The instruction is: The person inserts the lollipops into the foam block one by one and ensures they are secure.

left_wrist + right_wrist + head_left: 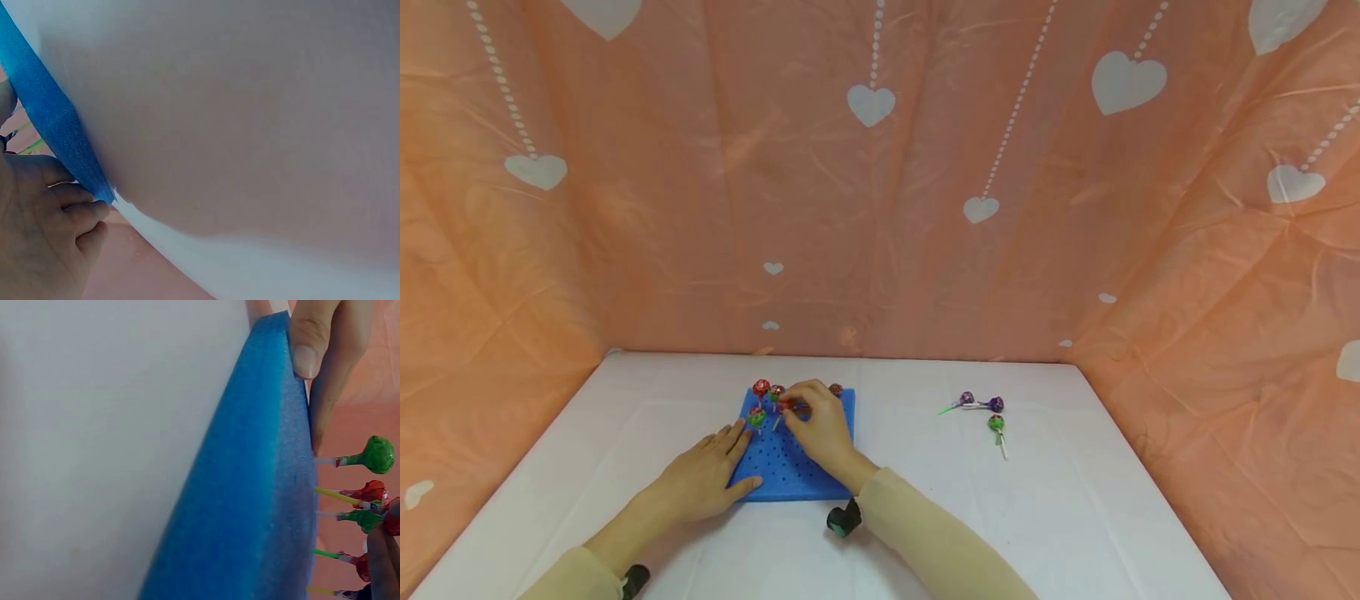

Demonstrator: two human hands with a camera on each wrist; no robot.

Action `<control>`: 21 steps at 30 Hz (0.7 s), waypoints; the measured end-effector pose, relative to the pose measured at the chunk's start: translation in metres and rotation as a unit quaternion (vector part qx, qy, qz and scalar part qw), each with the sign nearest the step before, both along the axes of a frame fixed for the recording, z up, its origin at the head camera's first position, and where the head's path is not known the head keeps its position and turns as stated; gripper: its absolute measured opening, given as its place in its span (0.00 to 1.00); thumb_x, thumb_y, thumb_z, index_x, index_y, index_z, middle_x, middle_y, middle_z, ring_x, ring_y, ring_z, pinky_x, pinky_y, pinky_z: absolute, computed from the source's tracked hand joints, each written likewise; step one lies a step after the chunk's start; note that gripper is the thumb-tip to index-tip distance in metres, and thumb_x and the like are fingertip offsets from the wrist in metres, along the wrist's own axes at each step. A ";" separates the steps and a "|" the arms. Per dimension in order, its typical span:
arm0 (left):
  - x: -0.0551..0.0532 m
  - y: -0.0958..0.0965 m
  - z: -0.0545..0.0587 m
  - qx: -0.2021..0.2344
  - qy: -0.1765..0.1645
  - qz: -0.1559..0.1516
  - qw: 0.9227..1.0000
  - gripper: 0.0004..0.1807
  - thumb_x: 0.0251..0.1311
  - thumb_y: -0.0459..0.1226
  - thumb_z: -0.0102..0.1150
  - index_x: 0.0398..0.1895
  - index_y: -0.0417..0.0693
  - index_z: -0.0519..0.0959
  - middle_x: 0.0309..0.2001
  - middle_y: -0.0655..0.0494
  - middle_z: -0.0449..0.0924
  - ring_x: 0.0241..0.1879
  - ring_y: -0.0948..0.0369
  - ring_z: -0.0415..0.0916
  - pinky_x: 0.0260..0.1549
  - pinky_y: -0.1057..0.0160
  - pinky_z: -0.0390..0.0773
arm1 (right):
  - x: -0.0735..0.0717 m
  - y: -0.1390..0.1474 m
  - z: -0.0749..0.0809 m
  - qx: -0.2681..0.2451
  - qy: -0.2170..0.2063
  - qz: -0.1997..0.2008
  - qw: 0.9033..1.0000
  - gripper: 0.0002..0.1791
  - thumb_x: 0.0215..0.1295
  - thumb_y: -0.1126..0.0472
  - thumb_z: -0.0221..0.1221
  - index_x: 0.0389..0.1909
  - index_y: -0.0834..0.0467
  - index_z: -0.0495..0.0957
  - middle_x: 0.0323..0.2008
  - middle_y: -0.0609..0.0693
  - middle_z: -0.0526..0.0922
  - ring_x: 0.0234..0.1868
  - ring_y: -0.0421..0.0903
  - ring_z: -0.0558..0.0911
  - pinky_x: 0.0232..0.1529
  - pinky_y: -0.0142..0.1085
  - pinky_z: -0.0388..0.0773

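White table [1090,500] before you, its covering marked by faint creases to your right. Directly on it, left of centre: a thick blue board [797,485], lying flat, upper face dotted with small holes, one edge toward you. To your right of the board, well apart from it, three loose lollipops lie in a cluster. Light purple lollipop [967,398], farthest left of the three, green stick pointing left and slightly toward you. Dark purple lollipop [996,404] just beside it, white stick pointing left, toward the first. Green lollipop [996,423] nearest you, just below the dark purple one, white stick angled your way.
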State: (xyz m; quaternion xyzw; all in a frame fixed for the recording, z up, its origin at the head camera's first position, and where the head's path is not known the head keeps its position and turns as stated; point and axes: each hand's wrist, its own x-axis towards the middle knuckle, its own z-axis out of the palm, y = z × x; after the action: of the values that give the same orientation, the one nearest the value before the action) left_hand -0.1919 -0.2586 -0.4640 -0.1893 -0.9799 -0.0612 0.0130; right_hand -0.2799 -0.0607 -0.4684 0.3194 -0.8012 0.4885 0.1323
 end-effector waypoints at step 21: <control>0.001 0.000 0.000 0.001 0.006 -0.001 1.000 0.46 0.70 0.59 0.58 0.68 0.23 0.70 0.72 0.23 0.64 0.69 0.29 0.66 0.66 0.33 0.69 | -0.003 -0.003 0.000 0.086 0.026 0.030 0.996 0.10 0.69 0.67 0.67 0.49 0.57 0.88 0.51 0.50 0.86 0.51 0.41 0.85 0.48 0.22 0.80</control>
State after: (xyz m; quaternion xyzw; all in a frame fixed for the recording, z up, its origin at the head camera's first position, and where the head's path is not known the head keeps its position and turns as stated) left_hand -0.1912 -0.2590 -0.4638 -0.1901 -0.9797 -0.0608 0.0190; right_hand -0.2832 -0.0636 -0.4687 0.3665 -0.8263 0.4132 0.1107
